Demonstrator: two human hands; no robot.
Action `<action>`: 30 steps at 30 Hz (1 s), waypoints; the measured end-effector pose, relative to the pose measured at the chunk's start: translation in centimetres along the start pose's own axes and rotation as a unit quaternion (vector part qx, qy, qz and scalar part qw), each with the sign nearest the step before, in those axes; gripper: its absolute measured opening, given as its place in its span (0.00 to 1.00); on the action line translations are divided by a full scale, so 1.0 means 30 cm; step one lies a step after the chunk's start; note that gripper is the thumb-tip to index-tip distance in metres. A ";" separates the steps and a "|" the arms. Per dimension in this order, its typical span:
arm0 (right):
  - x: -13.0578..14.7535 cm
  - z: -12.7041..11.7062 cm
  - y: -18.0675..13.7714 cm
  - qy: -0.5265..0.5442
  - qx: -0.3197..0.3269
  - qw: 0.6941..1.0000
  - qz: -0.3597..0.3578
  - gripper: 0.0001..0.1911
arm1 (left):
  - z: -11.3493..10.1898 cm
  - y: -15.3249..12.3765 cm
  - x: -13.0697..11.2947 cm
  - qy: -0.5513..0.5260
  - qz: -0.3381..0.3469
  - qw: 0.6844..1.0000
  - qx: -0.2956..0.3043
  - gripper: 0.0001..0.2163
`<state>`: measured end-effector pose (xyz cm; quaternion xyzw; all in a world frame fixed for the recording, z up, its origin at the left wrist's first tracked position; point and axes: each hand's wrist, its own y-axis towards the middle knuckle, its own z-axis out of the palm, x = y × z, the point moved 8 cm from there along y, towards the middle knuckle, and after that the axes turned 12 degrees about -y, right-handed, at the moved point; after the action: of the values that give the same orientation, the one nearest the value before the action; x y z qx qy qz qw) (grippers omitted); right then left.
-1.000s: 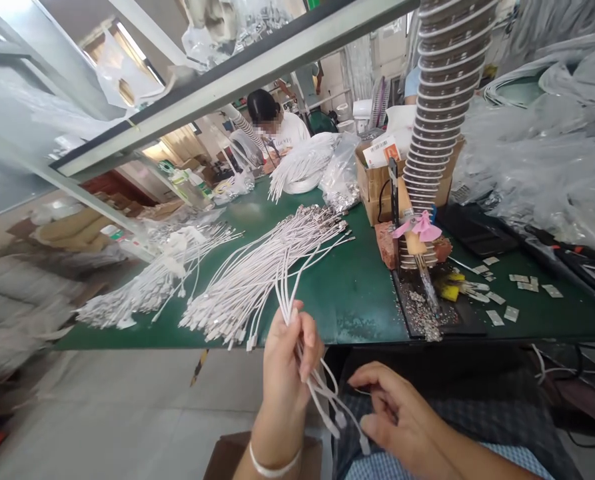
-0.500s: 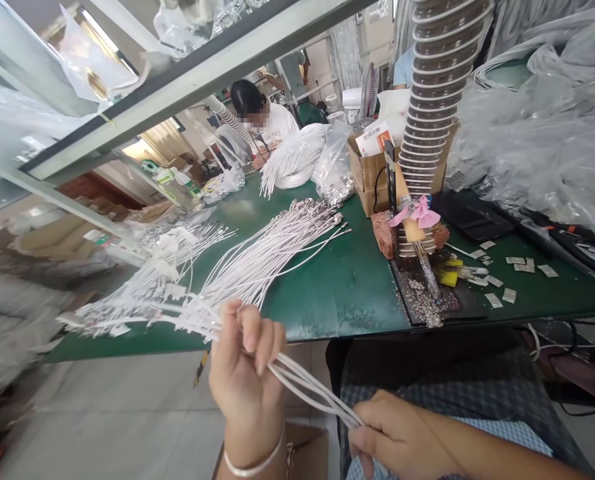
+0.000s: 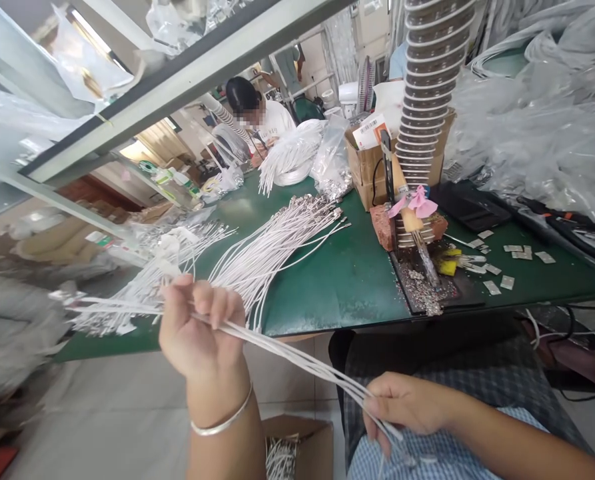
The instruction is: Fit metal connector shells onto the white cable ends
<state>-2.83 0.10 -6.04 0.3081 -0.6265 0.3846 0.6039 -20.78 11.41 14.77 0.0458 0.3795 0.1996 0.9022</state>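
Several white cables (image 3: pixel 292 358) run in a loose bundle between my two hands, in front of the green bench. My left hand (image 3: pixel 202 327), with a bangle at its wrist, is closed around them toward their left end. Their far left ends reach past it over a heap of white cables (image 3: pixel 142 293). My right hand (image 3: pixel 402 403) pinches the same bundle above my lap, and the right ends stick out below its fingers, partly blurred. Behind my left hand lies a large pile of white cables (image 3: pixel 282 247) with metal connectors at the far end.
A soldering iron (image 3: pixel 411 217) with a pink ribbon leans over a dirty black plate (image 3: pixel 442 300), below a ribbed extraction hose (image 3: pixel 434 87). Small metal plates (image 3: pixel 507 283) lie on the bench's right. Under the bench edge stands an open cardboard box (image 3: pixel 317 440) holding cables. A co-worker (image 3: pixel 272 120) sits across.
My left hand has moved left and slightly up along the cables, and a longer, straighter stretch now spans between my hands. My right hand has shifted slightly right.
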 end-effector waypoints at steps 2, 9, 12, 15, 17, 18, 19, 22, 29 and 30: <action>-0.020 -0.016 -0.014 -0.047 -0.039 0.998 0.010 0.35 | -0.032 -0.023 0.047 0.007 -0.047 0.999 -0.009 0.15; -0.127 -0.093 -0.032 -0.221 -0.187 0.956 0.039 0.26 | -0.056 -0.120 0.200 0.015 -0.145 0.989 0.031 0.12; -0.152 -0.119 -0.055 -0.254 -0.214 0.941 0.060 0.20 | -0.030 -0.124 0.182 0.058 -0.144 0.985 0.075 0.12; -0.149 -0.132 -0.103 -0.268 -0.231 0.931 0.087 0.29 | 0.011 -0.172 0.186 0.177 -0.189 0.948 0.185 0.13; -0.124 -0.130 -0.141 -0.261 -0.233 0.934 0.075 0.24 | 0.010 -0.243 0.230 0.263 -0.255 0.898 0.245 0.15; -0.105 -0.128 -0.162 -0.254 -0.232 0.937 0.061 0.18 | 0.002 -0.286 0.262 0.301 -0.288 0.869 0.268 0.16; -0.086 -0.128 -0.185 -0.248 -0.233 0.939 0.048 0.16 | -0.009 -0.332 0.298 0.335 -0.316 0.839 0.292 0.17; -0.036 -0.156 -0.275 -0.229 -0.260 0.937 0.034 0.21 | -0.041 -0.489 0.427 0.379 -0.383 0.749 0.384 0.22; -0.027 -0.293 -0.570 -0.007 -0.514 0.857 0.034 0.22 | -0.161 -0.773 0.656 0.334 -0.505 0.662 0.443 0.28; -0.033 -0.300 -0.601 0.018 -0.541 0.840 0.034 0.24 | -0.172 -0.792 0.674 0.335 -0.513 0.655 0.443 0.28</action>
<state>17.27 -1.55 -5.26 -0.0961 -0.7337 0.0108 0.6725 -3.89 -2.74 -7.94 0.1686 0.6623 -0.4849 0.5458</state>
